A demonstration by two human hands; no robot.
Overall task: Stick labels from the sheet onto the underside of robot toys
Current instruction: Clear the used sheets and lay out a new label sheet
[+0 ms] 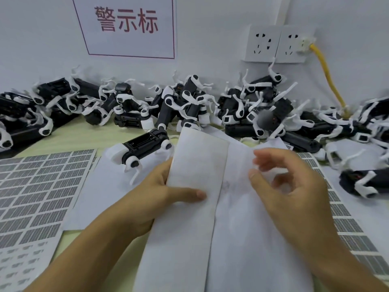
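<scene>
2 hands: left hand (155, 199) pinches 1 blank sheet (189, 207), right hand (294, 186) above.

The light is bright, even and cool with only soft, weak shadows under the robot toys (147, 148), the right hand (290, 186) is blurred, and the wide lens bends the edges around the wall sign (126, 26).

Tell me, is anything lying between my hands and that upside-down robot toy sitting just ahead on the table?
Yes. The folded white paper pinched in your left hand rises in front of the robot toy, covering its right side. Your right hand hovers over the same paper.
</scene>
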